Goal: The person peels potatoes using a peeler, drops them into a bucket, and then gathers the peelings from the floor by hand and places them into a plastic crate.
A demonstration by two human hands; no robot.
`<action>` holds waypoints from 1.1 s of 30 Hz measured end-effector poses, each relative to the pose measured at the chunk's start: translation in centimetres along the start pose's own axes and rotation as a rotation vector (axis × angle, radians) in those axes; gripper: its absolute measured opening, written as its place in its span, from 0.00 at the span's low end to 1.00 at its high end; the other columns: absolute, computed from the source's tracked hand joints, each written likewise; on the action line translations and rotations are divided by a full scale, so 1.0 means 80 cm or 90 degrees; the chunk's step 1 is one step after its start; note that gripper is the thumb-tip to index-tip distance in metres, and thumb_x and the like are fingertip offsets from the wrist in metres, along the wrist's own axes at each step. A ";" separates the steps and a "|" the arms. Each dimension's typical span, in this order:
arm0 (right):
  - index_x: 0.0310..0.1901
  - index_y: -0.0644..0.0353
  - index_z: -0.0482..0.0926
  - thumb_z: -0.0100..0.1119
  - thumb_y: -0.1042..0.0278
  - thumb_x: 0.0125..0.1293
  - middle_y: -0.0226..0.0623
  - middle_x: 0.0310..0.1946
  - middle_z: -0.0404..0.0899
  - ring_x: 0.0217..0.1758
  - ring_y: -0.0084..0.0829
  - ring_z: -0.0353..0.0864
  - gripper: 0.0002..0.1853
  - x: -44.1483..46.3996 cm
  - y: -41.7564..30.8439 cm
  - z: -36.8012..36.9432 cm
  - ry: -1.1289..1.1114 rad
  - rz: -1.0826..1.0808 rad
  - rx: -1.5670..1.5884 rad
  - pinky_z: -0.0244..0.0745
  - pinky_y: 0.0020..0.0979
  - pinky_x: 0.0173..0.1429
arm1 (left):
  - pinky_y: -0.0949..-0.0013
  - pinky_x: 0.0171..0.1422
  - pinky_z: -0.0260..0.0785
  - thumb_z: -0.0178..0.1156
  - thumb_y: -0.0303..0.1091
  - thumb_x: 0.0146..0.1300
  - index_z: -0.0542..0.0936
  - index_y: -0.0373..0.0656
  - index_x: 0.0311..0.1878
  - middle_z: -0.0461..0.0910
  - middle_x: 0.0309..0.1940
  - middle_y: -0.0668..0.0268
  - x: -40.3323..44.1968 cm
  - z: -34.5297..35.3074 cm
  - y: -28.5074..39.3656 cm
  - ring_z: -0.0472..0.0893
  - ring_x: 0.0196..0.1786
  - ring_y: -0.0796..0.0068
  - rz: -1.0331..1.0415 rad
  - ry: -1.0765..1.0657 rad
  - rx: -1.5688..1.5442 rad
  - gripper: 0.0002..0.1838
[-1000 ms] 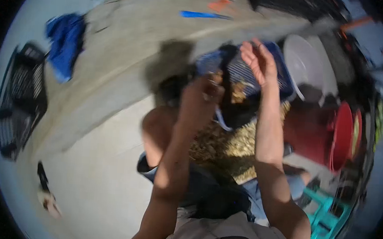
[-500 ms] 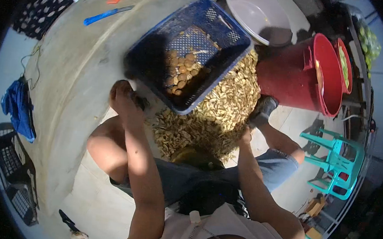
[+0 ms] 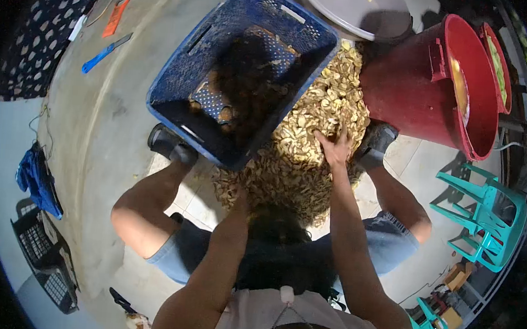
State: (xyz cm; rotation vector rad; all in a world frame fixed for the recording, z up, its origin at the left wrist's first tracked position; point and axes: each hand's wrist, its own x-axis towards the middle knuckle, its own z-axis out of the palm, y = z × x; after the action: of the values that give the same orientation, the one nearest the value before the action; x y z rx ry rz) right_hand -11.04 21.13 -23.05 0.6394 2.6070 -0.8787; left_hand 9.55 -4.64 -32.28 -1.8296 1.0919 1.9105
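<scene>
A heap of flat, curled yellowish pieces [image 3: 315, 128], like slices or peelings, lies on the floor between my legs. My right hand [image 3: 336, 150] rests on its sunlit upper part, fingers spread and holding nothing I can see. At the shaded lower left edge of the heap is my left hand [image 3: 240, 195]; its fingers are lost in shadow among the pieces. Tilted against the heap, a blue plastic crate [image 3: 188, 55] holds some round brown things [image 3: 225, 114], mostly in dark shadow. A dark rounded object [image 3: 281, 224], hard to make out, sits at the near edge.
A red bucket [image 3: 404, 76] lies tipped on its side at the right, near a pale basin [image 3: 348, 8]. On the concrete ledge are a blue-handled knife [image 3: 103, 53] and an orange tool [image 3: 117, 17]. Green plastic stools [image 3: 495, 220] stand right; black crates [image 3: 38, 240] are at left.
My left hand has left the foot and dropped to the heap. My right hand has moved up from beside the heap onto it, fingers spread. Shadow now covers more of the crate's inside.
</scene>
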 end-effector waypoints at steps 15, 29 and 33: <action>0.73 0.46 0.60 0.56 0.21 0.50 0.35 0.78 0.41 0.80 0.45 0.34 0.53 0.030 -0.047 -0.006 -0.472 -0.045 -0.093 0.28 0.46 0.80 | 0.56 0.65 0.54 0.55 0.53 0.62 0.66 0.43 0.61 0.64 0.58 0.61 -0.013 0.081 -0.025 0.63 0.60 0.60 -0.091 -0.109 0.096 0.30; 0.72 0.64 0.53 0.75 0.40 0.48 0.50 0.62 0.71 0.66 0.43 0.68 0.58 0.003 0.101 0.055 -0.491 0.054 0.238 0.59 0.41 0.69 | 0.52 0.75 0.46 0.54 0.63 0.62 0.59 0.47 0.71 0.56 0.70 0.59 -0.064 0.117 -0.001 0.55 0.72 0.57 -0.093 -0.201 0.160 0.42; 0.69 0.66 0.61 0.70 0.36 0.49 0.50 0.58 0.75 0.60 0.44 0.74 0.53 -0.019 0.069 0.001 -0.412 0.061 0.251 0.68 0.42 0.63 | 0.50 0.78 0.44 0.53 0.66 0.62 0.57 0.48 0.74 0.54 0.74 0.58 -0.113 0.134 0.026 0.52 0.76 0.56 -0.105 -0.244 0.176 0.45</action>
State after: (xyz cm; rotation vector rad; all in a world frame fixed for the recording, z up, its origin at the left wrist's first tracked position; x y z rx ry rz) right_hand -6.96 24.54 -25.17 0.4637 1.8329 -1.3207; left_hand 1.75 3.85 -24.03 -1.2956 0.9818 1.8089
